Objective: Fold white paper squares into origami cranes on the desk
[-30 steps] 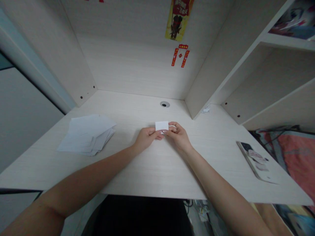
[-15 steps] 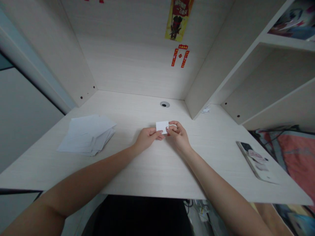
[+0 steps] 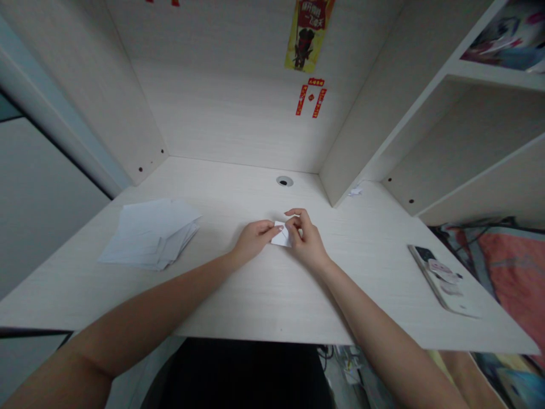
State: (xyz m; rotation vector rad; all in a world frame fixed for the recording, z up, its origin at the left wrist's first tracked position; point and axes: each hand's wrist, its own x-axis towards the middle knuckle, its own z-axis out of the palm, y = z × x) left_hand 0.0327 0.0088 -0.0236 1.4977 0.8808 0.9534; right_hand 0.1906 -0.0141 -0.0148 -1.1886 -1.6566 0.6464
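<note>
A small folded piece of white paper (image 3: 281,238) is between my hands, just above or on the pale desk (image 3: 238,301). Crease lines or flap edges show on its face. My left hand (image 3: 254,237) pinches its left side, thumb on top. My right hand (image 3: 307,236) is closed at its right side, with thumb and a finger at the edge and the index finger raised and bent. The right fingertips partly hide the paper.
A loose stack of white paper sheets (image 3: 145,233) lies on the left of the desk. At the right lies a phone (image 3: 445,284). A round cable hole (image 3: 284,181) is near the back panel, and an upright divider (image 3: 361,113) stands at the back right.
The folded paper has turned over or tilted in my hands: its plain face gave way to one with crease lines. My right fingers have shifted their hold, with the index finger lifting.
</note>
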